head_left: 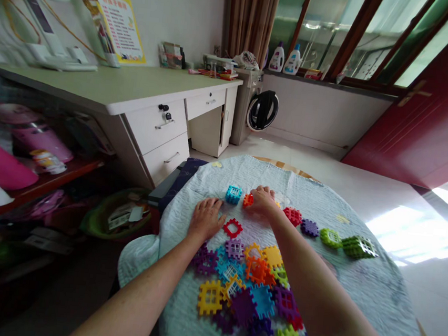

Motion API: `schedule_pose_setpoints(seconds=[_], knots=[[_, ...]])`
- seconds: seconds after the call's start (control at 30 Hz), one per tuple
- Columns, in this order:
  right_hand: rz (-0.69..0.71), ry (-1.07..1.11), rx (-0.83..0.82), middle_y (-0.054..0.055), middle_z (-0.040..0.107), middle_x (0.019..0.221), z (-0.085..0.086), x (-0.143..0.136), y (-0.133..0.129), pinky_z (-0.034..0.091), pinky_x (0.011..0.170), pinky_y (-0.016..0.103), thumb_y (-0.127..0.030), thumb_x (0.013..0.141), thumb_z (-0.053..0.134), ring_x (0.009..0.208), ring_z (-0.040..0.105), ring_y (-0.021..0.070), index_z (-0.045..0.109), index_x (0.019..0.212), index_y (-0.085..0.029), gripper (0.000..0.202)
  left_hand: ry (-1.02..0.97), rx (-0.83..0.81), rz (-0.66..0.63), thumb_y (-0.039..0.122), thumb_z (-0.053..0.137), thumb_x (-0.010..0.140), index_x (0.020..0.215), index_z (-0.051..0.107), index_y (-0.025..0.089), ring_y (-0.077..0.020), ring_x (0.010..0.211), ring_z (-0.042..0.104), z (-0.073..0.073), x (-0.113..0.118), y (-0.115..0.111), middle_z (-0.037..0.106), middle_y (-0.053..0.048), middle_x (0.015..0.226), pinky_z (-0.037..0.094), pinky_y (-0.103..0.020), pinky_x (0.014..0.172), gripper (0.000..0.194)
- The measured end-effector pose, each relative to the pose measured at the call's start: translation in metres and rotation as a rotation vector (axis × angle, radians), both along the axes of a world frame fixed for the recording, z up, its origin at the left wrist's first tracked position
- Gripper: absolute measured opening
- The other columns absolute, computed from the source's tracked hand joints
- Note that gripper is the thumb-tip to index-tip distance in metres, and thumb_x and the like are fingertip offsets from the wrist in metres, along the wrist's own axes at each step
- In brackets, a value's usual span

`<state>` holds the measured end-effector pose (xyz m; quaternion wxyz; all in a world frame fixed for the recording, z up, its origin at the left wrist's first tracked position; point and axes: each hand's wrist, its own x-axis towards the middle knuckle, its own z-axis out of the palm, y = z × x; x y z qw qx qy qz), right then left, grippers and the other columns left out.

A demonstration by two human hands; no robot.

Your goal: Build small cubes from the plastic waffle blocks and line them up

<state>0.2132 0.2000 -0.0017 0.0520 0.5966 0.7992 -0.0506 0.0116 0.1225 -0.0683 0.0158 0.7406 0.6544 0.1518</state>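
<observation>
My left hand (206, 219) rests on the cloth with its fingers stretched out and nothing in it, left of a red open frame piece (233, 228). My right hand (262, 199) is curled round an orange block (248, 200), its fingertips partly hidden. Beside the orange block, to the left, sits a blue cube (233, 194). Right of my right hand lie a red block (293, 216), a purple block (309, 227), a green block (330, 237) and a longer green block (359, 247). Between my forearms spreads a pile of mixed notched pieces, among them a yellow one (210, 297).
A light blue cloth (377, 304) covers the round table. Beyond it on the left stands a desk (128, 87) with drawers, and further back a washing machine (244, 106) with its door open. Shelves with bottles and a green basin (94, 221) are at the left.
</observation>
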Motion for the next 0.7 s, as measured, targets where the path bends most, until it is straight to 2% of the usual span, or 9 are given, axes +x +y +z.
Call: schedule_pose_setpoints(seconds=[0.27, 0.43, 0.57, 0.7], knots=[[-0.009, 0.008, -0.006, 0.015, 0.058, 0.11, -0.002, -0.001, 0.003, 0.032, 0.087, 0.042, -0.038, 0.069, 0.069, 0.105, 0.045, 0.0308, 0.069, 0.1, -0.018, 0.038, 0.003, -0.001, -0.003, 0.044, 0.051, 0.088, 0.129, 0.052, 0.024, -0.0278, 0.128, 0.044, 0.001, 0.0, 0.0, 0.052, -0.009, 0.137, 0.03, -0.043, 0.11, 0.045], [-0.032, 0.044, 0.034, 0.015, 0.055, 0.119, 0.011, 0.002, -0.006, 0.031, 0.091, 0.043, -0.046, 0.07, 0.069, 0.109, 0.042, 0.0317, 0.064, 0.112, -0.019, 0.05, 0.008, 0.008, -0.009, 0.043, 0.05, 0.089, 0.128, 0.052, 0.025, -0.0271, 0.128, 0.044, 0.004, 0.0, -0.001, 0.052, -0.009, 0.136, 0.03, -0.042, 0.11, 0.043], [-0.05, 0.161, 0.139, 0.013, 0.053, 0.127, 0.024, 0.019, -0.038, 0.03, 0.093, 0.044, -0.044, 0.076, 0.064, 0.114, 0.041, 0.0318, 0.057, 0.124, -0.02, 0.054, 0.03, 0.032, -0.024, 0.041, 0.05, 0.089, 0.125, 0.053, 0.023, -0.0271, 0.125, 0.046, 0.005, 0.001, -0.002, 0.055, -0.01, 0.131, 0.032, -0.042, 0.108, 0.04], [-0.038, 0.27, 0.116, 0.012, 0.054, 0.128, 0.022, 0.053, -0.097, 0.033, 0.094, 0.044, -0.039, 0.078, 0.064, 0.115, 0.043, 0.0315, 0.059, 0.125, -0.022, 0.05, 0.041, 0.042, -0.023, 0.041, 0.05, 0.089, 0.124, 0.055, 0.02, -0.0279, 0.122, 0.048, 0.006, 0.002, -0.002, 0.056, -0.011, 0.129, 0.035, -0.043, 0.105, 0.041]])
